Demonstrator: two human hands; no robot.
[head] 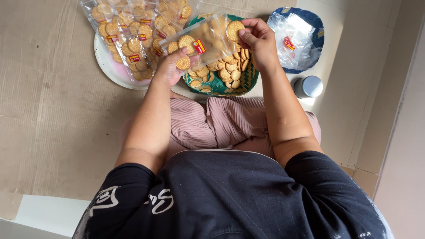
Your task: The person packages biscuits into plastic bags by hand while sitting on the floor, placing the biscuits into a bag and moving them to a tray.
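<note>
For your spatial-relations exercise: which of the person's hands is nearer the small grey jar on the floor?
Right. The right hand is up-left of the grey jar; the left hand is farther, across the green basket.

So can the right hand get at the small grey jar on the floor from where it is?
Probably yes. The grey jar stands just right of the right hand with nothing between them, but that hand is pinching a biscuit at the clear bag mouth.
</note>
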